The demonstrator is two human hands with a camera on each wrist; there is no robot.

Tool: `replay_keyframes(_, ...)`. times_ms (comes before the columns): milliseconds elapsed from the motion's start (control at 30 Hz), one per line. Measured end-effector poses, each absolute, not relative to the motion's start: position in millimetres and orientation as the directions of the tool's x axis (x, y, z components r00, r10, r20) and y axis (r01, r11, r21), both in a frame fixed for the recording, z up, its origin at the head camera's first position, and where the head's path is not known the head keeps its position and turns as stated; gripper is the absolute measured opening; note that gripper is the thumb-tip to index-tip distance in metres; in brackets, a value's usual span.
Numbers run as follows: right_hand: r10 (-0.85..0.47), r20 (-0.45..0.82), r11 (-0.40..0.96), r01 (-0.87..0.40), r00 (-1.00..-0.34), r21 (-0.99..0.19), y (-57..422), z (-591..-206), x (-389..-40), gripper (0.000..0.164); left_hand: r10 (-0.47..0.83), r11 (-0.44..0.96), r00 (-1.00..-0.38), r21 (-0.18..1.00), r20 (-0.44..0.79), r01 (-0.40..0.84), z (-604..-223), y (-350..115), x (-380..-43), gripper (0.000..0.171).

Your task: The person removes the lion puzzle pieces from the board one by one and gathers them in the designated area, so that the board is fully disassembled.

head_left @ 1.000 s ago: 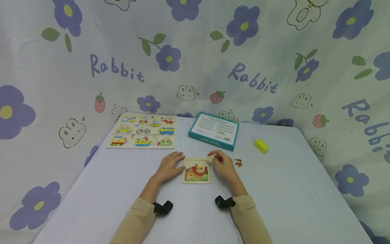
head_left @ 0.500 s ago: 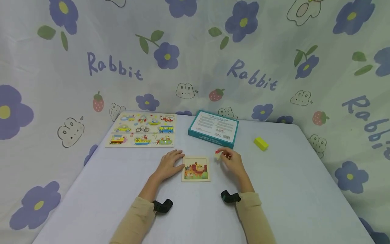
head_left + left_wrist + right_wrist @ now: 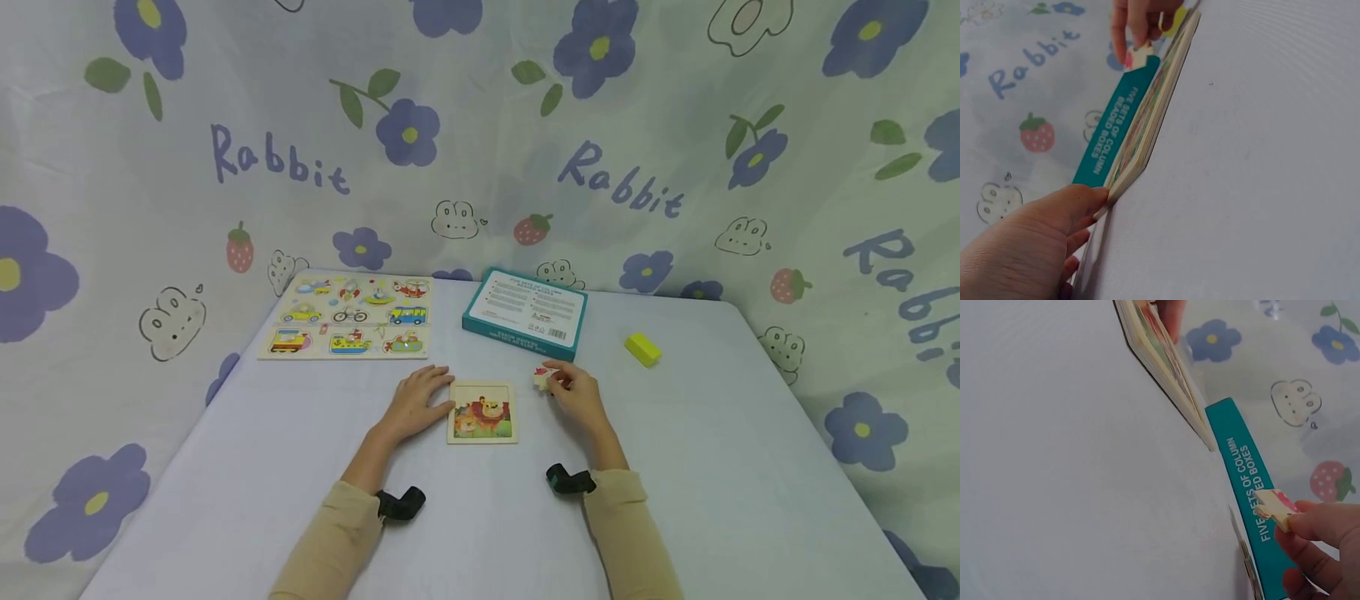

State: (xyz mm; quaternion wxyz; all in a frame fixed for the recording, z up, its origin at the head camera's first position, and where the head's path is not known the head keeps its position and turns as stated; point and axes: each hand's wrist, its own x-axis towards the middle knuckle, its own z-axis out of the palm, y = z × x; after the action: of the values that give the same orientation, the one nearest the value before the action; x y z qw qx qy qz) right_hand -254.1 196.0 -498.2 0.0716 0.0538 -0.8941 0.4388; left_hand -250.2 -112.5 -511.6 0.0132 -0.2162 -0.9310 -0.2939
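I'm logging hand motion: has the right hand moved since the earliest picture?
Yes: in the head view, the right hand has moved right relative to the teal box, away from the lion puzzle.

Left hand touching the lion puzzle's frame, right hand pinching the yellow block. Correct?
Not the yellow block: the right hand pinches a small puzzle piece, as the right wrist view shows. The left hand does touch the lion puzzle's frame.
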Motion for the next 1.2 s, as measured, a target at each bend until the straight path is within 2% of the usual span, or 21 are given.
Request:
replay_keyframes(500,-0.112,0.214,0.781,-0.219,-0.97,-0.584,185.4,-504.9,-252.3,0.026,0.394,0.733,-0.904,0.538,0.164,0.417,-512.4,-113.2,-247.9,0.049)
replay_keyframes(900,-0.14,0.288,0.768,-0.288,-0.947,-0.572,185.5,-510.0,-254.8,0.025,0.399,0.735,-0.902,0.531,0.163,0.421,-513.1,-113.4,-248.7,0.049)
replay_keyframes(1200,-0.115,0.33,0.769,-0.294,-0.937,-0.568,189.1,-512.5,-255.0,0.033,0.398,0.738,-0.904,0.531,0.157,0.417,-513.0,-112.2,-251.1,0.049)
